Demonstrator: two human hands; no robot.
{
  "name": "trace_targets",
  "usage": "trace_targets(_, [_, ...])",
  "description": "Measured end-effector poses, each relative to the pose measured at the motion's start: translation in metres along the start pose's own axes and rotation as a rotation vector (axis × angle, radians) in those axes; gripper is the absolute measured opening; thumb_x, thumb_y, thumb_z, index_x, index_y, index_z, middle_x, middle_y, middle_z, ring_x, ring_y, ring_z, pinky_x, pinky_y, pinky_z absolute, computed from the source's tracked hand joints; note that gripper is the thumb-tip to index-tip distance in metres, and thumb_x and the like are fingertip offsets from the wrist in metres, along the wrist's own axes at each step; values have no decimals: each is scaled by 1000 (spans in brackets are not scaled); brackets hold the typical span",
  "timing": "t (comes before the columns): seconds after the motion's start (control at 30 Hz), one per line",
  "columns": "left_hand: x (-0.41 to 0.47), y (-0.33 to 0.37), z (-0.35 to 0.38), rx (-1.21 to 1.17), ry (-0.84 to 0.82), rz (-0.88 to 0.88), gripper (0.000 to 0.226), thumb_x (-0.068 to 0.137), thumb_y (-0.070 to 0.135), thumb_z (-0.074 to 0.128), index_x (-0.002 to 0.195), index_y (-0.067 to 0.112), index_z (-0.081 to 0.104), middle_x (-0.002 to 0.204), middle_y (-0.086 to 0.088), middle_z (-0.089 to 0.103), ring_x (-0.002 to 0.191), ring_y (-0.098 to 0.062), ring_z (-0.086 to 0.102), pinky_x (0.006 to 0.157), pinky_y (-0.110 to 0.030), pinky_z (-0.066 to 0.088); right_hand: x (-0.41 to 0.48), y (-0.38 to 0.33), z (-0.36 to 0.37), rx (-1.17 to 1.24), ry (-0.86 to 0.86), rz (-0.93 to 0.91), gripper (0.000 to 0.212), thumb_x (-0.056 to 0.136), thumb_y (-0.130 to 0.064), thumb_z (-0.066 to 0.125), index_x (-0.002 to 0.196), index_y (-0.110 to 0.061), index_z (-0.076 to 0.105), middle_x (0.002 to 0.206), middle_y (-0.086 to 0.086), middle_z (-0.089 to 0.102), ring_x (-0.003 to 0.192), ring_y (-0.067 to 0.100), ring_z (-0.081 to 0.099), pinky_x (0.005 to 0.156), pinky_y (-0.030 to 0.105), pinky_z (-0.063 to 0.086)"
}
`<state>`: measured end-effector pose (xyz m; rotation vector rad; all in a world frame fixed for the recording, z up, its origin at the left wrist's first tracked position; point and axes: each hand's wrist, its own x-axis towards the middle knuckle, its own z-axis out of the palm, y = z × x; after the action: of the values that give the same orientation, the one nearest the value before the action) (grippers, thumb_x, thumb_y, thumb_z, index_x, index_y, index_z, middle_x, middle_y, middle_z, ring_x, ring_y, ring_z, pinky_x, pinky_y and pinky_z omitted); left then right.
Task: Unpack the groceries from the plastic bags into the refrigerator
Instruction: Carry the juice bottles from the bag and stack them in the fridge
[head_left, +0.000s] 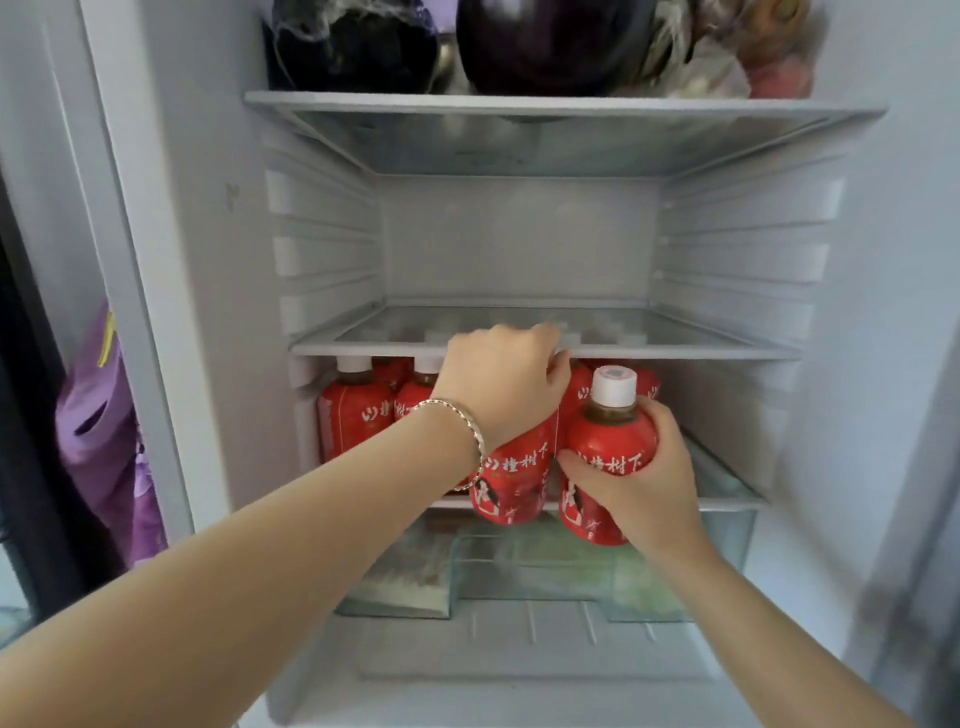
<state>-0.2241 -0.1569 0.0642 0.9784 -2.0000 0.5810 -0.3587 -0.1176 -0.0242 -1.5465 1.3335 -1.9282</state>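
Two red bottles sit side by side at the front edge of the refrigerator's (519, 234) lower shelf (727, 501). I read left grip (501, 379) curled over the top of the hidden-cap bottle (514, 483). Right grip (639, 478) is wrapped round the white-capped bottle (613, 441). Rear bottles (356, 415) stand behind, left side.

We see the refrigerator (519, 239) interior brightly and evenly lit, with only faint, soft shadows. Everything looks slightly soft to us; blur smears the right edge, and wide-angle distortion tilts its left side wall (171, 312).
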Motion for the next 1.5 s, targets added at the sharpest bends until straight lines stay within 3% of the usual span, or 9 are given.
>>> trace_targets(0.27, [-4, -2, 14, 153, 253, 132, 31, 73, 14, 63, 47, 12, 48, 38, 0, 45, 29, -20, 41, 42, -17, 24, 18, 12, 5, 38, -116, 95, 65, 56, -20, 87, 102, -44, 47, 104, -15, 61, 93, 1, 61, 79, 23, 49])
trace_targets(0.43, [-50, -6, 37, 165, 281, 170, 23, 82, 23, 49, 79, 8, 67, 102, -14, 64, 84, -33, 60, 65, -38, 48, 21, 15, 10, 55, -138, 116, 71, 52, -38, 87, 108, -47, 45, 102, -16, 63, 90, -1, 63, 76, 20, 49])
trace_targets(0.6, [-66, -26, 60, 267, 163, 180, 43, 89, 35, 43, 120, 13, 62, 140, -14, 46, 133, -36, 33, 108, -51, 26, 23, 19, 15, 31, -101, 117, 77, 53, -54, 78, 119, -41, 41, 107, -18, 59, 92, -8, 60, 78, 15, 49])
trace_targets(0.8, [-84, -41, 77, 414, 1, 188, 60, 89, 50, 29, 142, 23, 25, 148, -15, 20, 136, -32, 22, 110, -52, 10, 33, 27, 22, -232, -55, 71, 79, 77, -42, 68, 141, -16, 29, 136, 3, 44, 124, 17, 46, 103, 41, 43])
trace_targets(1.03, [-85, -40, 66, 307, 0, 270, 51, 88, 40, 49, 137, 29, 42, 145, -12, 33, 132, -32, 36, 107, -59, 19, 23, 16, 26, -605, 8, 225, 96, 79, -54, 60, 147, -9, 11, 144, 17, 25, 133, 31, 28, 106, 44, 34])
trace_targets(1.1, [-93, -42, 57, 217, -38, 278, 57, 75, 25, 72, 129, 25, 54, 141, -16, 42, 129, -35, 41, 101, -59, 23, 10, 12, 26, -657, 75, 138, 88, 82, -40, 66, 146, -4, 18, 141, 21, 28, 131, 34, 29, 105, 45, 33])
trace_targets(1.2, [-98, -50, 38, -46, -84, 144, 41, 63, -2, 78, 101, 11, 70, 128, -17, 55, 119, -39, 52, 101, -54, 35, -4, 1, 29, -688, 155, -379, 46, 79, -9, 69, 121, 0, 53, 114, 19, 54, 106, 34, 52, 89, 43, 47])
trace_targets(1.33, [-94, -54, 3, -318, -84, -149, 13, 79, -3, 59, 75, 8, 66, 96, 0, 62, 85, -18, 59, 72, -31, 50, -13, -14, 38, -626, -156, -526, 11, 77, -7, 64, 83, -14, 68, 68, -13, 61, 60, 5, 57, 53, 17, 42])
trace_targets(1.5, [-118, -48, -42, -48, -413, -531, 20, 85, 16, 45, 82, 24, 64, 82, 7, 65, 81, -20, 60, 68, -27, 47, -27, -24, 58, -649, -838, -373, 15, 90, -23, 51, 97, -28, 62, 55, -17, 48, 47, 1, 45, 45, 13, 29])
